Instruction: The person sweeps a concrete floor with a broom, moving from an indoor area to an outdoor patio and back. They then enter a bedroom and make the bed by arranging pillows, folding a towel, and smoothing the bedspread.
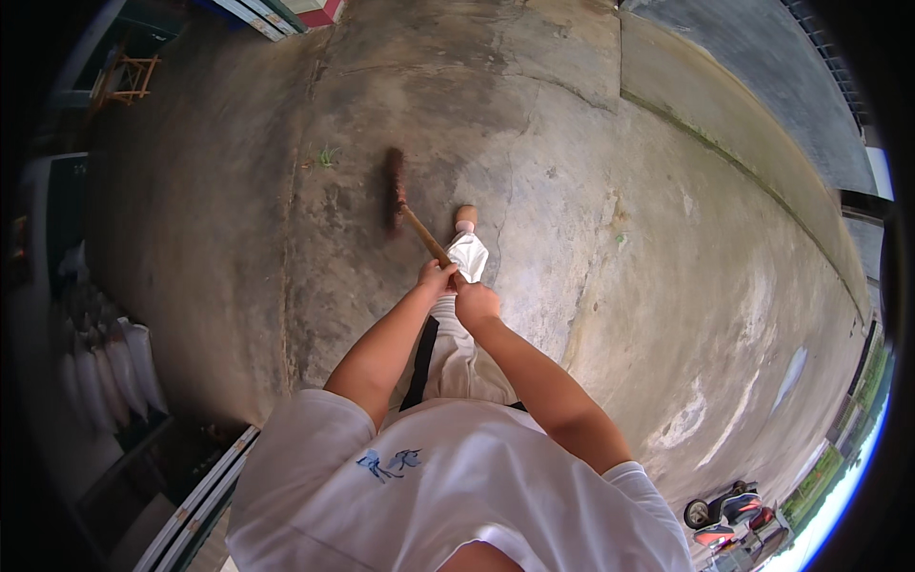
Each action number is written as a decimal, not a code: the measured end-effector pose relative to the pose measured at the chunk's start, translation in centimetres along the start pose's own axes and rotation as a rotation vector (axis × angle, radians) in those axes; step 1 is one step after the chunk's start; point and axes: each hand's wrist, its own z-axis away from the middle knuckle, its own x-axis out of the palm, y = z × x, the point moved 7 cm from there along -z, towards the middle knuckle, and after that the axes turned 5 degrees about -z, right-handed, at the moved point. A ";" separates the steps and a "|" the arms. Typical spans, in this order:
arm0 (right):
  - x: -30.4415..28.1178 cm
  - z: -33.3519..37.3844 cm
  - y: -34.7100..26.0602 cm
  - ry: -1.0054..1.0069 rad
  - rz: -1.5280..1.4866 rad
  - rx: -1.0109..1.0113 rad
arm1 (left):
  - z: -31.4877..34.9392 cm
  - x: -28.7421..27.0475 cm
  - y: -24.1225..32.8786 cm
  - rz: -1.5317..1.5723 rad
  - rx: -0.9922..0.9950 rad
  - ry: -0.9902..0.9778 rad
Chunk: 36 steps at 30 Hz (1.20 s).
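A wooden-handled tool (426,234) slants away from me, with a long reddish-brown head (396,191) set crosswise at its far end. The head's edges are blurred, and I cannot tell its exact kind. My left hand (437,277) is closed around the handle. Just beside it, to the right and slightly nearer me, my right hand (477,306) grips the same handle. Beyond the hands, one foot in a tan shoe (465,214) stands on the concrete floor (553,172), under a bright white patch of trouser leg (468,257).
A small green weed (327,155) grows from the floor left of the tool head. Full white sacks (138,367) stand at the far left, and a wooden stool frame (133,78) is at the upper left. A motorbike (729,515) is parked at the lower right.
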 end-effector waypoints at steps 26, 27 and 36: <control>-20.9 -30.1 -5.6 -0.027 0.100 -0.130 | -15.6 3.1 32.2 0.056 0.027 0.050; -21.0 -31.2 -5.6 -0.048 0.107 -0.132 | -16.5 3.2 32.5 0.078 0.047 0.057; -35.1 -32.2 7.3 -0.072 0.155 0.065 | -18.7 22.2 36.8 0.089 0.033 -0.002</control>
